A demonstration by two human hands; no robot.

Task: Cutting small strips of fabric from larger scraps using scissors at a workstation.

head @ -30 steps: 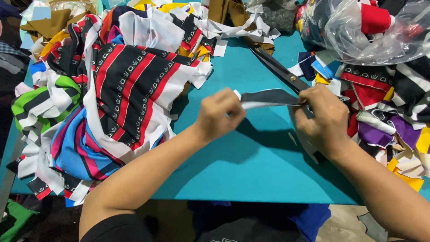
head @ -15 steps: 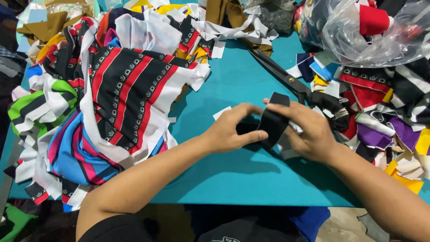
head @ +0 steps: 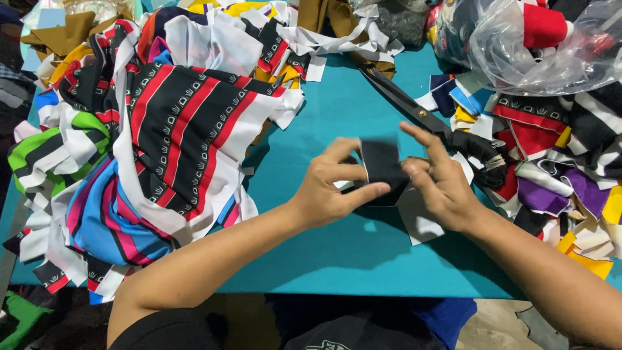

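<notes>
Black fabric piece (head: 382, 167) held up over the middle of the teal counter (head: 343, 259), pinched between both hands; left hand (head: 334, 188) clasping its left edge, thumb pressed along the lower border and fingers curled over the top; right hand (head: 440, 181) gripping the right edge, index finger stretched out straight above the cloth, other fingers folded against it; slightly blurred, so exact fold of the cloth hard to tell; white scrap (head: 418, 217) lying flat on the counter just below and partly under the right hand; long black scissors (head: 414, 113) resting on the counter just beyond the hands, blades pointing toward the far side, handles near the right hand's fingertips and partly wrapped in something dark; large heap of striped fabric (head: 175, 136) in black, red and white piled to the left, spilling over blue, pink and green striped pieces (head: 97, 214) near the left edge; mixed scraps (head: 557, 175) in red, purple, yellow, white and black heaped to the right, touching the scissors' handle end; clear plastic bag (head: 538, 45) stuffed with more cuttings at the upper right; white strips (head: 330, 39) and brown cloth (head: 324, 13) along the far edge; both forearms reaching in from below, well apart at the elbows and meeting at the black piece
</notes>
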